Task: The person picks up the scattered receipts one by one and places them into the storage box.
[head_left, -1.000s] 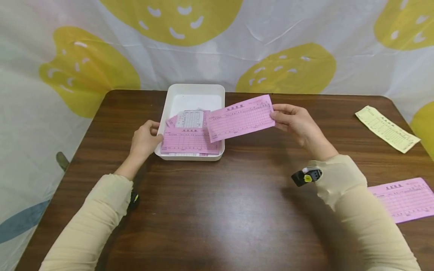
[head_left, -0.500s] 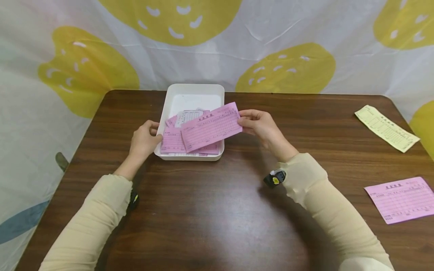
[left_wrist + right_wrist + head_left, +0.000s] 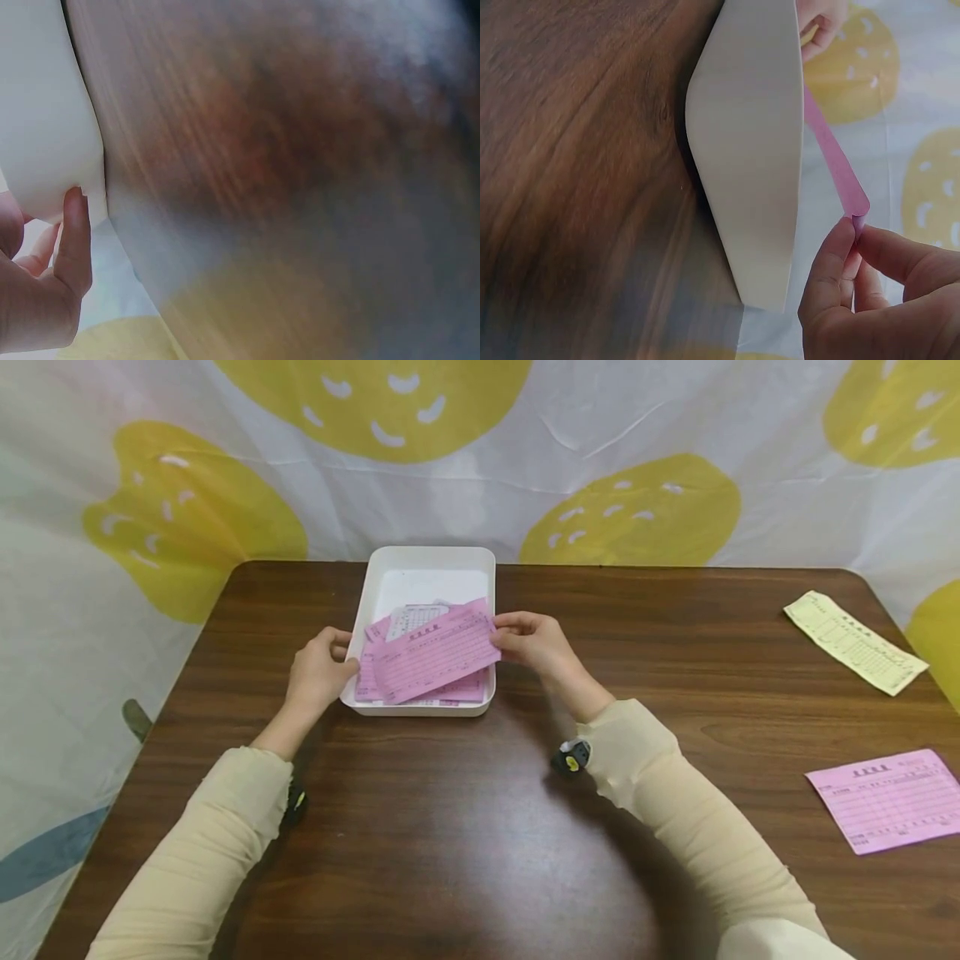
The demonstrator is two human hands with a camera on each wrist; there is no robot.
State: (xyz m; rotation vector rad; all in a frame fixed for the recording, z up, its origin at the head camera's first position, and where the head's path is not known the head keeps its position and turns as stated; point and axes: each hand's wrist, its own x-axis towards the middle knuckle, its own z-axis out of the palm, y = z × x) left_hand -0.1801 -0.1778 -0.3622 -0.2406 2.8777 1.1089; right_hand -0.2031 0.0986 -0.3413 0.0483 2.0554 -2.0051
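Observation:
My right hand [image 3: 536,647] pinches the right end of a pink receipt slip [image 3: 431,658] between thumb and fingers. The slip slants over the white tray [image 3: 431,558], its left part lying across the papers inside. Seen from the right wrist, the slip [image 3: 832,157] rises past the tray wall [image 3: 746,150] to the fingertips of my right hand [image 3: 877,292]. My left hand [image 3: 318,668] grips the tray's left side, thumb at the rim. In the left wrist view, a finger of that hand [image 3: 49,277] lies against the tray's outer wall [image 3: 49,105]. Beneath the slip are pink and white printed papers [image 3: 416,618].
On the right of the brown wooden table [image 3: 450,827], a yellow slip [image 3: 855,643] lies toward the back and another pink slip [image 3: 888,800] lies nearer the front. A white curtain with yellow shapes [image 3: 630,510] hangs behind the table's back edge.
My right hand has moved left and slightly down, carrying the pink receipt slip from beside the tray to over its papers. My left hand has stayed on the tray.

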